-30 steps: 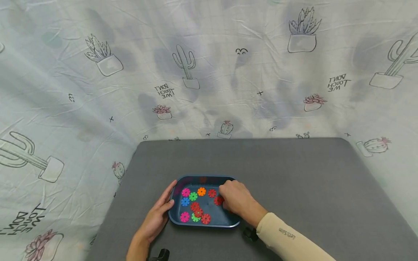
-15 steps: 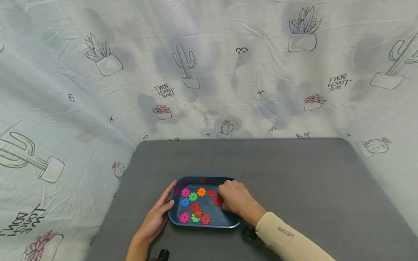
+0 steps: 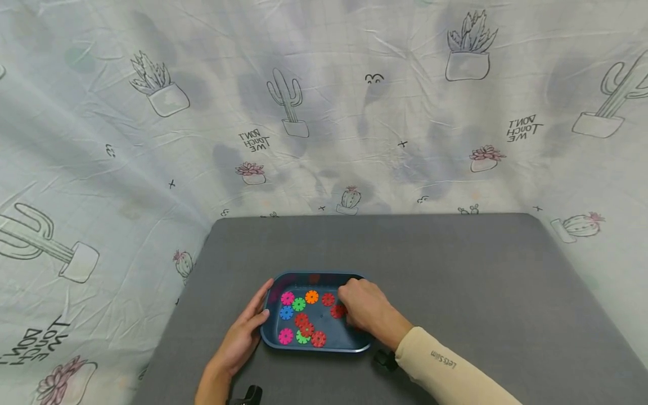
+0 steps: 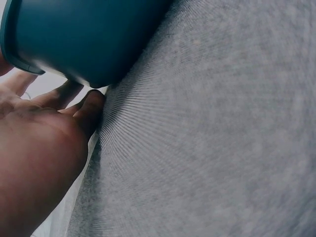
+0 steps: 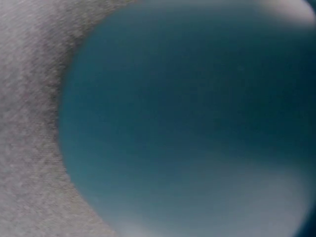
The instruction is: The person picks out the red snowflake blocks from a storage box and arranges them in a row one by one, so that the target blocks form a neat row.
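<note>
A dark blue tray [image 3: 334, 350] sits on the grey table in the head view, with several small notched plastic discs spread over its left and middle part. Among them are a pink disc [image 3: 287, 298], a blue disc [image 3: 286, 313], an orange disc [image 3: 311, 296] and a green disc [image 3: 298, 304]. My left hand [image 3: 242, 337] holds the tray's left side, thumb at the rim and fingers along the outer wall [image 4: 74, 39]. My right hand [image 3: 368, 306] reaches into the right end, fingers bent down beside a red disc [image 3: 337, 311]. Its fingertips are hidden.
The grey tabletop [image 3: 455, 270] extends behind and to the right of the tray. A cactus-print cloth [image 3: 324, 169] hangs behind the table and along its sides. In the right wrist view the blurred tray wall [image 5: 148, 108] fills most of the picture.
Almost nothing differs: both hands and the discs keep their places, and the head view shifts very slightly.
</note>
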A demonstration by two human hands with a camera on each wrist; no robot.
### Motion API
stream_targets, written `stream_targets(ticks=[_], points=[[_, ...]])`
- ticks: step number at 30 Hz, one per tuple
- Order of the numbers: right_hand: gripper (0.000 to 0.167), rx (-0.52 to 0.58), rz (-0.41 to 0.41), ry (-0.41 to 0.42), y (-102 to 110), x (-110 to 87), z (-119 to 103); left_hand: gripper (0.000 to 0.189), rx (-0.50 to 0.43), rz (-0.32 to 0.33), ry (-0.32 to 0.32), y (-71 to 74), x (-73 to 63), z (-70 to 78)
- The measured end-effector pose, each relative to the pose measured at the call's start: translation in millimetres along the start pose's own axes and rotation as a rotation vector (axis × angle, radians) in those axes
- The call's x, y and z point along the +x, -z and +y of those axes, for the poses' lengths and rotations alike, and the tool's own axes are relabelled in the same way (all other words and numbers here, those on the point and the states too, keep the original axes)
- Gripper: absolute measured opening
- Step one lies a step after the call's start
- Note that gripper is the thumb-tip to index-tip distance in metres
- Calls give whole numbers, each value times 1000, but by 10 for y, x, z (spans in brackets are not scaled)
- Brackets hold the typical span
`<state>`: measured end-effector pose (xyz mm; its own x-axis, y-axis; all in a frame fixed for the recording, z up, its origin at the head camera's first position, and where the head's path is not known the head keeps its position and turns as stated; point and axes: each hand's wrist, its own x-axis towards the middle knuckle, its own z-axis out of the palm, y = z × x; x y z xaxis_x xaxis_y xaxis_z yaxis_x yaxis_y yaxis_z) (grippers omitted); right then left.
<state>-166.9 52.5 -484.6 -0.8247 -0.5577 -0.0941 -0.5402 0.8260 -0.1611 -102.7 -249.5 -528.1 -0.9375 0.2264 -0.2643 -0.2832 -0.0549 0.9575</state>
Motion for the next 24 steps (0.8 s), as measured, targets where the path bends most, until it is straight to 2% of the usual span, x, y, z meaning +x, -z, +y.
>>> stream_targets(ticks=[9, 17, 24], points=[[11, -29, -24, -49, 20, 43, -42, 62, 0, 7, 2, -11, -10, 9], [29, -44, -39, -41, -12, 84, -35, 62, -7, 3, 4, 4, -10, 16], [31, -16, -57, -32, -10, 84, -18, 62, 26, 4, 9, 13, -2, 40]])
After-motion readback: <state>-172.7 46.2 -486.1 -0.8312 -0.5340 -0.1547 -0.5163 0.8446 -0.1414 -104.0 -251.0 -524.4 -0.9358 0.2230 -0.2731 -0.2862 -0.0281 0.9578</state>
